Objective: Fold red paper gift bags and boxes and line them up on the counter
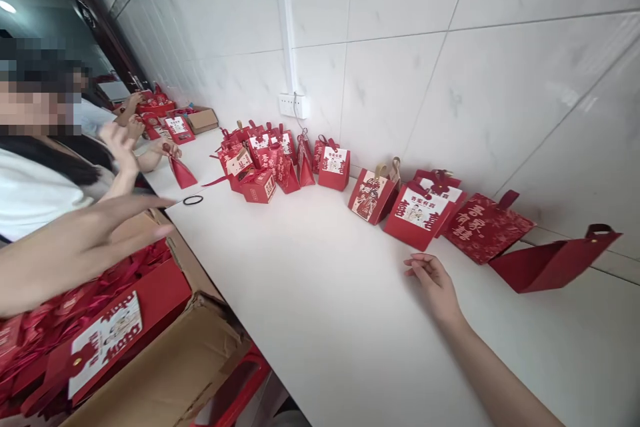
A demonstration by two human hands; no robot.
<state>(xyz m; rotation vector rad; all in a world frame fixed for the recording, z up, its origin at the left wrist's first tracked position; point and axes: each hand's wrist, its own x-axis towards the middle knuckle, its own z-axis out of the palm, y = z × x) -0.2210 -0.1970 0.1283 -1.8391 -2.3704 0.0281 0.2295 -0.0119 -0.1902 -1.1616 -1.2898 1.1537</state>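
Observation:
My left hand (95,247), smeared by motion, reaches out above a cardboard box (195,347), with thumb and fingers apart and nothing in them. Red gift boxes with ribbons fill that box; a large one (107,337) with a white card front lies on top. My right hand (435,287) is low over the white table (310,280), its fingers loosely bent and nothing visible in them. Just beyond its fingertips stands a red gift box (415,213) with a white printed panel. To the right are a patterned red gift box (485,227) and a plain red one (550,263) tipped over.
More gift boxes (265,160) stand grouped along the tiled wall (390,80), below a socket strip (293,105). A black ring (193,200) lies at the table edge. At left, a co-worker's hand (120,147) is raised; another hand holds a red gift box (183,173).

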